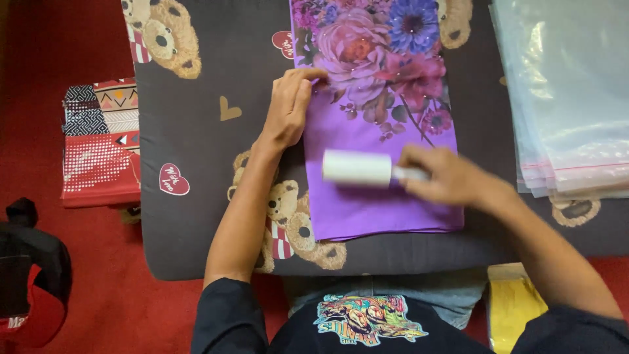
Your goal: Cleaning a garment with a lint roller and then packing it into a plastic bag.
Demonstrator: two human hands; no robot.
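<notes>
- The right hand point(452, 178) is closed around the handle of a white lint roller point(357, 168); the roller lies on the folded purple floral cloth point(380, 131), just left of the grip.
- The left hand point(291, 108) presses flat, fingers together, on the cloth's left edge, up and left of the roller.
- Judgement: steady pinning and light, even pressure should keep the cloth from bunching.
- The roller's long axis runs left to right, free end pointing left; the cloth runs lengthwise away from the person on the dark bear-print cushion point(196, 131).

cloth point(380, 190): purple, floral print | cushion point(209, 131): dark, teddy-bear pattern | roller point(357, 168): seemingly white
</notes>
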